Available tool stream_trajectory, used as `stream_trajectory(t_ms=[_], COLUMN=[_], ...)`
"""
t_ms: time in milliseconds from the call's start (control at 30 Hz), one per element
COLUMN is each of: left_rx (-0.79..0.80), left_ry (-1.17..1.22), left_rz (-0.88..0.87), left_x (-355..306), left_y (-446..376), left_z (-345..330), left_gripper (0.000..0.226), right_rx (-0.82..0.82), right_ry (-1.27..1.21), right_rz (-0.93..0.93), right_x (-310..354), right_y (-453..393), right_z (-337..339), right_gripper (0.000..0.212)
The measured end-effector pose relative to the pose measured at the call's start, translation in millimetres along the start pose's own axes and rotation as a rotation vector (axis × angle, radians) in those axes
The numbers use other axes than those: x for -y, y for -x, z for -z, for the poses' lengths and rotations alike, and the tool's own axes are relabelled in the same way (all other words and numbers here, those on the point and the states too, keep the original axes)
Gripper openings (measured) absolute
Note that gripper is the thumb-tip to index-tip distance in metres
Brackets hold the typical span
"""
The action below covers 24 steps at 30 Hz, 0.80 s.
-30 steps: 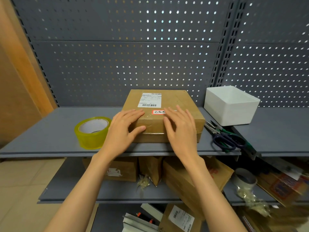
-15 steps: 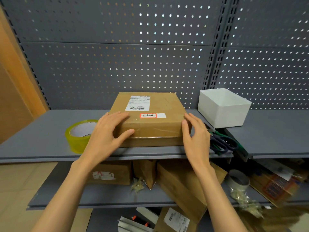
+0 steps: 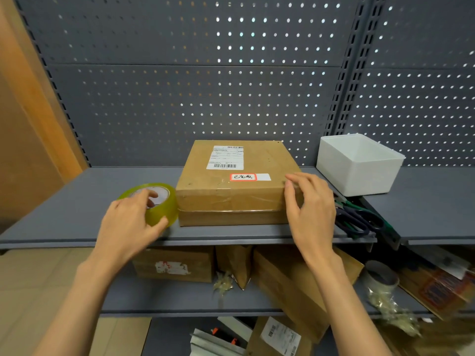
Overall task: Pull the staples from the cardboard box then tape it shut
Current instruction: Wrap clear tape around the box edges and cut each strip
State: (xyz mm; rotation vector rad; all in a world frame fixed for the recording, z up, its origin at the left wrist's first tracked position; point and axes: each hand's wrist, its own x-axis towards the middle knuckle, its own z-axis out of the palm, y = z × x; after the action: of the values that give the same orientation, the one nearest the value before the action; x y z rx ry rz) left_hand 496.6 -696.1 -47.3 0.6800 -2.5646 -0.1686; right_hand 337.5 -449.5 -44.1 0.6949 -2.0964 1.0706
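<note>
A flat brown cardboard box with a white shipping label and a red-edged sticker lies closed on the grey shelf. Clear tape runs over its front edge. To its left stands a yellow-green roll of tape. My left hand grips the roll, thumb against its front side and fingers over its top. My right hand rests against the box's front right corner with fingers loosely bent. No staples can be made out.
A white open bin stands to the right of the box. Dark-handled scissors lie between bin and shelf edge. The perforated back panel closes the rear. Lower shelves hold several cardboard boxes and a grey tape roll.
My left hand left the box's front left corner and moved left onto the tape roll. My right hand slid from the box top to its right corner and stayed there.
</note>
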Motion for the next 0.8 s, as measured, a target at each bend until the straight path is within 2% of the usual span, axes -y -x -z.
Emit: stream_trajectory(t_ms=[100,200,267,467,633,700,800], left_rx=[0.007,-0.086,-0.117,-0.198,-0.013,-0.037,-0.102], left_ry=[-0.046,0.179,0.309,0.324,0.41,0.46,0.629], left_rz=[-0.042,-0.041,-0.028,0.013,0.142,0.172,0.239], left_x=[4,-4,-14,-34,-47,-49,-58], left_y=[1,7,6,2,-6,-10,-8], left_z=[-4,-4,-3,0,-6,-10,-7], left_gripper=[0.038,0.032,0.036,0.042,0.064,0.066,0.055], right_rx=[-0.019,-0.034,-0.03,0.006,0.169,0.178,0.13], right_ry=[-0.001,-0.085,-0.12,-0.138,-0.245,-0.281,-0.415], right_rz=[-0.037,-0.194,-0.268,-0.349,-0.673,-0.726,-0.772], right_x=[5,6,6,10,8,6,6], right_y=[0,0,2,5,-4,-6,-7], right_z=[-4,-7,-9,-7,-4,-4,1], right_gripper=[0.02,0.021,0.023,0.033,0.058,0.057,0.045])
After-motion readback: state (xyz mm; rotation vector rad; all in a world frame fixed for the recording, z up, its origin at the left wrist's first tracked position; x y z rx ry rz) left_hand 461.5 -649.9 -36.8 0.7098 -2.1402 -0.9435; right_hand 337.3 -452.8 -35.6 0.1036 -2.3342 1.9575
